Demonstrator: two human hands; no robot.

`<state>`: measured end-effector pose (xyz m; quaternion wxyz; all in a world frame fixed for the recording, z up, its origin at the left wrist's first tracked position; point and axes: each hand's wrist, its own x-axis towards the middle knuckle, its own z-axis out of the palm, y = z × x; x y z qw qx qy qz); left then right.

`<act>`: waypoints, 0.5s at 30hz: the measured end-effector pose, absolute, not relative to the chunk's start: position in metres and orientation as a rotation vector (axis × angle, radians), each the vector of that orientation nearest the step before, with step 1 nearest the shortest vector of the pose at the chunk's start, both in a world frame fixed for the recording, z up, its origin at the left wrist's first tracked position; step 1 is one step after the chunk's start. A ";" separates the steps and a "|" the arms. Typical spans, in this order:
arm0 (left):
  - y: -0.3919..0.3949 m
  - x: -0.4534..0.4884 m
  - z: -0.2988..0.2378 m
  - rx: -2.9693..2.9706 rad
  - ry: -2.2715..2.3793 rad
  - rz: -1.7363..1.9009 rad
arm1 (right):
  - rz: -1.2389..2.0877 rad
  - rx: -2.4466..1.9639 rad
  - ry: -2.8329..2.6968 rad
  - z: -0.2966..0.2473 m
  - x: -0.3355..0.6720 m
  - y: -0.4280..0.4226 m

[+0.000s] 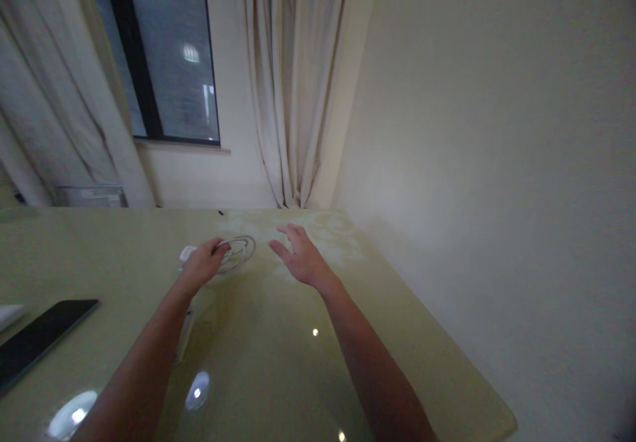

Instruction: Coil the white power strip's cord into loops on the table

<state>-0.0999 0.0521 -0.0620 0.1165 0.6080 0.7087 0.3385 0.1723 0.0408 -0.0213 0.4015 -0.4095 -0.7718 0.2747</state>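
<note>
My left hand (205, 261) is closed around a coiled white cable (242, 251), whose loops stick out to the right of the fingers. A white plug or charger block (187, 253) shows just left of that hand and looks joined to the cable. My right hand (299, 254) is held to the right of the loops, apart from them, with thumb and fingers spread and nothing between them. Beneath my left forearm, a pale narrow thing (183, 339) is partly hidden; I cannot make out its kind.
A dark flat tablet-like slab (44, 336) lies at the left, with a white object (8, 315) beside it. A small black piece (221, 213) rests near the far edge of the glossy table (268, 362). A wall (472, 164) borders the right side; curtains (298, 84) hang behind.
</note>
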 end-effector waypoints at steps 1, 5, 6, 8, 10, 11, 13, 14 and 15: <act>0.049 -0.096 -0.053 1.754 1.982 1.065 | 0.691 -1.034 -1.950 -0.021 0.173 0.041; 0.028 -0.071 -0.015 1.520 1.497 1.381 | 0.783 -1.020 -1.839 -0.017 0.175 0.041; 0.022 -0.064 -0.007 1.465 1.404 1.424 | 0.822 -1.011 -1.811 -0.016 0.175 0.041; 0.011 -0.050 0.008 1.373 1.220 1.506 | 0.920 -0.962 -1.775 -0.013 0.178 0.043; 0.002 -0.038 0.018 1.283 1.037 1.573 | 1.011 -0.839 -1.758 -0.009 0.183 0.045; -0.001 -0.032 0.022 1.238 0.950 1.597 | 1.049 -0.760 -1.756 -0.008 0.186 0.047; -0.006 -0.024 0.029 1.145 0.801 1.636 | 1.123 -0.630 -1.741 -0.006 0.192 0.051; -0.007 -0.021 0.032 1.098 0.746 1.657 | 1.154 -0.605 -1.723 -0.006 0.193 0.052; -0.008 -0.018 0.035 1.053 0.707 1.677 | 1.178 -0.612 -1.700 -0.006 0.194 0.054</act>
